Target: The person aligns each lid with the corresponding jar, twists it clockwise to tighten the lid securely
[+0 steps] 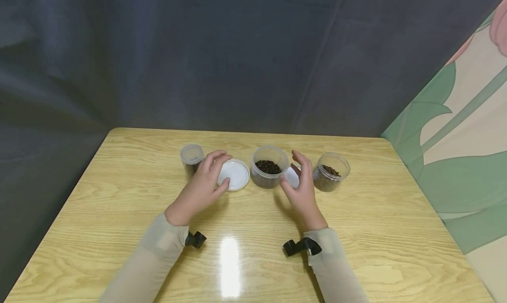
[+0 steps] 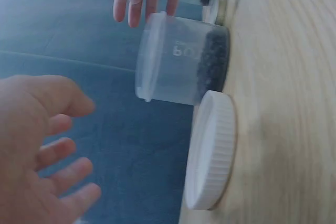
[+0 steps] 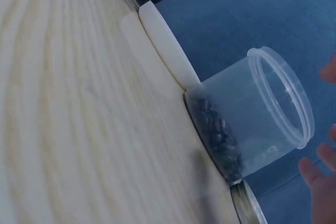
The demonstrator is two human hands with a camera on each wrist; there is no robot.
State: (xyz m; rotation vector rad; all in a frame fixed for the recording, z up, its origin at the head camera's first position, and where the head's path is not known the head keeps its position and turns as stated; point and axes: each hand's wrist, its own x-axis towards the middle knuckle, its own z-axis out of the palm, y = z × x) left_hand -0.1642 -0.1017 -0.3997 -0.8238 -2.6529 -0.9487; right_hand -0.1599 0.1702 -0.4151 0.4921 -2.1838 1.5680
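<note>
My left hand [image 1: 202, 184], fingers spread and slightly bent, hovers between a narrow jar [image 1: 192, 154] of dark contents and a white lid [image 1: 239, 175]. That lid has a ribbed edge in the left wrist view and lies flat on the table. Beside it stands an open clear plastic jar [image 1: 270, 181], its bottom covered with dark beans [image 1: 268, 166]. Fingers apart and holding nothing, my right hand [image 1: 303, 193] is at this jar's right side. A second white lid [image 1: 292, 178] lies beneath the right hand, partly hidden by it.
Right of my right hand stands another open clear jar [image 1: 328, 182] with brown bits inside. The jars and lids form a row toward the back of the wooden table [image 1: 253, 268]. A dark curtain [image 1: 237, 65] hangs behind, and a flower-painted wall [image 1: 475, 162] is on the right.
</note>
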